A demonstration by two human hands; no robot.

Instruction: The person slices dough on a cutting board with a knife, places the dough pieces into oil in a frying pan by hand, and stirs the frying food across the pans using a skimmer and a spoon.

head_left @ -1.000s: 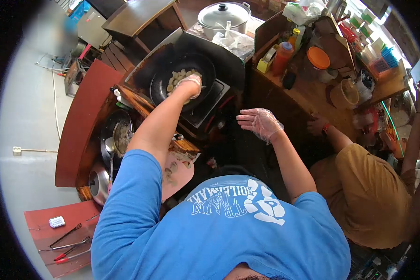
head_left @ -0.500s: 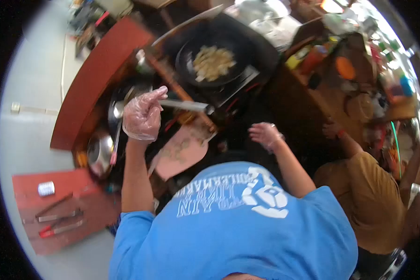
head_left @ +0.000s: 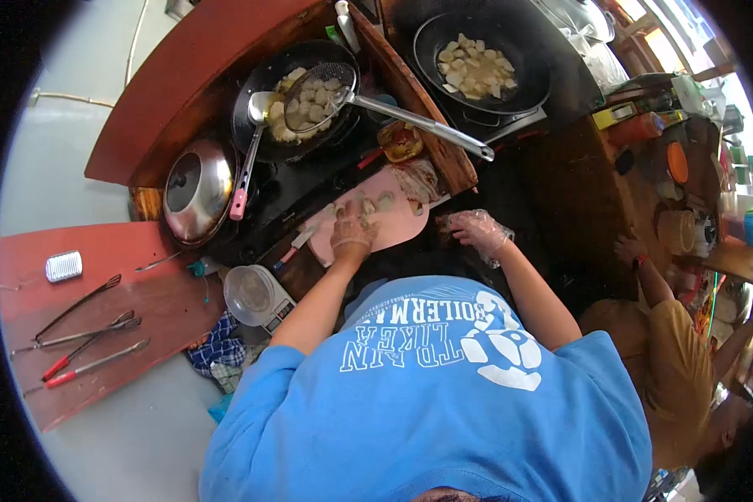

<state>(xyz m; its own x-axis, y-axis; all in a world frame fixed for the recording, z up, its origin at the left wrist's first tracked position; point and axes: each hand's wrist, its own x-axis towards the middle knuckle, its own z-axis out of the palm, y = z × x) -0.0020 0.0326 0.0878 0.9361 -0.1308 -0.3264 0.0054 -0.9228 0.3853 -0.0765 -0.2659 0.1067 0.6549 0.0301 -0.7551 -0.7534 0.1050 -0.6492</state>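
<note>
My left hand (head_left: 354, 233), in a clear plastic glove, lies over the pink cutting board (head_left: 402, 222) with its fingers stretched out. Small pale pieces (head_left: 385, 200) sit on the board by its fingertips, and a knife (head_left: 297, 246) rests at the board's left edge. Just off the board's right end is my right hand (head_left: 478, 233), also gloved, its fingers apart and pointing left; nothing clear shows in it. Beyond the board, a mesh skimmer (head_left: 427, 125) and a pink-handled ladle (head_left: 248, 167) rest across a black wok (head_left: 255, 138) of frying pieces.
A second wok (head_left: 527, 79) with pale chunks stands at the back right. A steel lidded pot (head_left: 199, 191) and a kitchen scale (head_left: 255, 294) are on the left. Tongs (head_left: 92, 335) lie on a red table (head_left: 142, 364). A person (head_left: 653, 368) is at the right.
My left hand has come down from above the stove onto the board. My right hand stays low beside it. The skimmer, near my left hand before, now lies across the wok.
</note>
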